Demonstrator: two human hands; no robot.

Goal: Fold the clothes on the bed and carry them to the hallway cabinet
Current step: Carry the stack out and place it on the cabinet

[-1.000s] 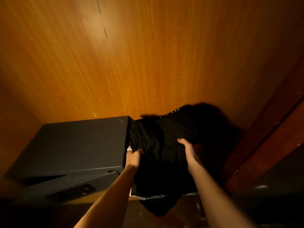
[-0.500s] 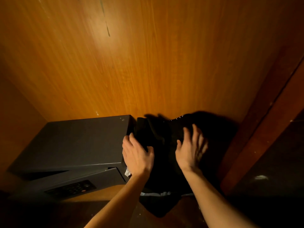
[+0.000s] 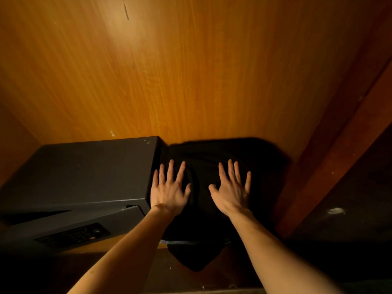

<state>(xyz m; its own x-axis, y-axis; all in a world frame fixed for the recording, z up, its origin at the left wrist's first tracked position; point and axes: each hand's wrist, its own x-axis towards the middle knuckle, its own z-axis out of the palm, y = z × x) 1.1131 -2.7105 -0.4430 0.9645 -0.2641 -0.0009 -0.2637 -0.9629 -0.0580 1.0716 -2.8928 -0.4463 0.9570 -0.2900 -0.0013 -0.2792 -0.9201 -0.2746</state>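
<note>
Inside, a wooden cabinet (image 3: 191, 81) is being viewed from above and in front, its orange-brown back panel filling the far part of the scene. At the far left, a dark grey safe (image 3: 80, 172) is being kept on the shelf, pushed against the back panel; its door, carrying a keypad (image 3: 74, 235), is being shown at the near left, seemingly slightly ajar.

Just right of the safe, a pile of black clothes (image 3: 203, 158) is being held down on the shelf, touching the safe's right side and reaching back to the panel. A pale strip of fabric is being exposed along the pile's near edge, and a dark flap is being left hanging over the shelf's front edge.

The left hand (image 3: 169, 189) is being laid flat on the left part of the pile, just beside the safe's corner, with fingers straight and spread; nothing is being gripped. The right hand (image 3: 232, 189) is being laid flat on the pile's right part in the same way, fingers splayed and extended, thumb pointing toward the other hand, with no fabric being pinched. Both bare forearms are being extended from the near edge.

At the right, a darker reddish wooden side frame (image 3: 331, 145) is being seen running diagonally, with deep shadow beyond it.
</note>
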